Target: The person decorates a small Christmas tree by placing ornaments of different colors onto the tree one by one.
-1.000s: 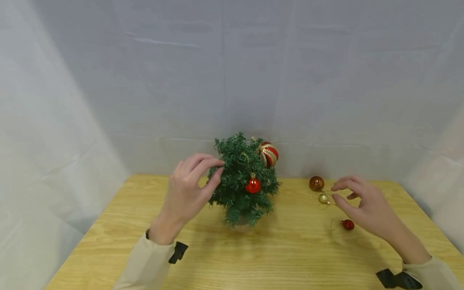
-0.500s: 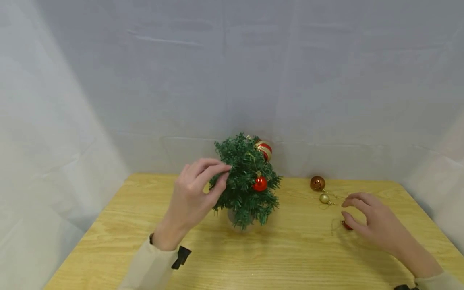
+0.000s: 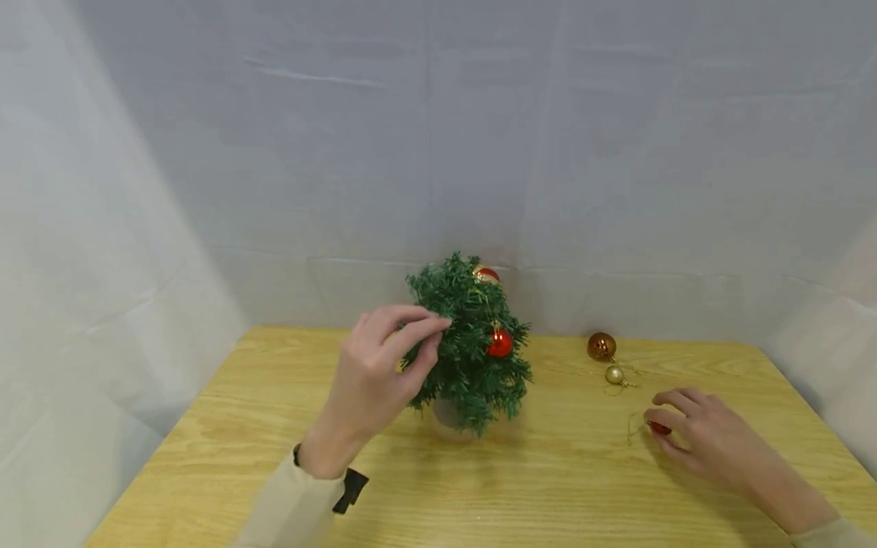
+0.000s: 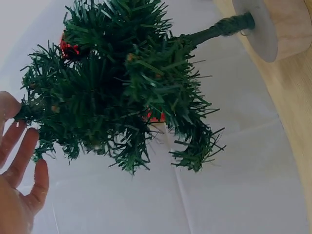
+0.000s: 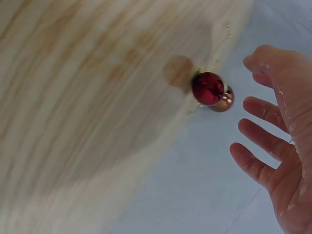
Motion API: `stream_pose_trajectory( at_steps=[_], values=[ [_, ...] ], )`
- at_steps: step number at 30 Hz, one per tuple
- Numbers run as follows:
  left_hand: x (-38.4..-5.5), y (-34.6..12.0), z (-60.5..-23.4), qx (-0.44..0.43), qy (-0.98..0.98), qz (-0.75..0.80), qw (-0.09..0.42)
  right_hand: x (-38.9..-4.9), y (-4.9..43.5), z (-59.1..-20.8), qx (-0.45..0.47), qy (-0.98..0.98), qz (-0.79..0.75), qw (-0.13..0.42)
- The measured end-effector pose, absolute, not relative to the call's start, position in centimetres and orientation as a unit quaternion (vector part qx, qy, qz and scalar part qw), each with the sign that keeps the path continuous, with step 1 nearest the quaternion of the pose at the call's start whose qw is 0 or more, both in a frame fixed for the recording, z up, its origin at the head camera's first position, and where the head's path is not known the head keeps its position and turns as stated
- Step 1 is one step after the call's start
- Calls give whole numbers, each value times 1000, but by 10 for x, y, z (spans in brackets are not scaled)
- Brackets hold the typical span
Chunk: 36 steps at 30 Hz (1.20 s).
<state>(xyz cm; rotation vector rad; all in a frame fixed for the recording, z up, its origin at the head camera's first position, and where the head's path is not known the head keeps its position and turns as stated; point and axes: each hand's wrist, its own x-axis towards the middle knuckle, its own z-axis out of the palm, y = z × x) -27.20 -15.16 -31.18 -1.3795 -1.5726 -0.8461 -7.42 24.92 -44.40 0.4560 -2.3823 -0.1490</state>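
A small green Christmas tree stands on the table, its trunk and round base showing in the left wrist view. My left hand pinches a branch tip between thumb and finger, seen at the edge of the left wrist view. A shiny red bauble hangs on the tree's right front; a red and gold striped bauble is partly hidden behind the branches. Around a small dark red bauble on the table, my right hand hovers with loosely bent fingers, apart from it in the right wrist view.
A brown bauble and a small gold bauble with thread loops lie behind the right hand on the wooden table. White cloth hangs behind the table and at both sides.
My left hand has moved right with the branch, and the tree has turned: the red bauble shifted right, the striped one left behind the branches. My right hand came down to the dark red bauble.
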Motion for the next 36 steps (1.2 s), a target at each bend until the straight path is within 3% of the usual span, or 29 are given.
stream_pose_trajectory(
  at_steps=[17,25,36],
  values=[
    [-261,-143,-312,-563,-616,-192,516,-73,262,-457,170,-949,-47,262],
    [-260,-140,-314,-562,-607,-207,523,-72,259,-457,131,-967,-39,216],
    [-259,-141,-316,-562,-612,-214,513,-73,259,-453,175,-939,-82,284]
  ],
)
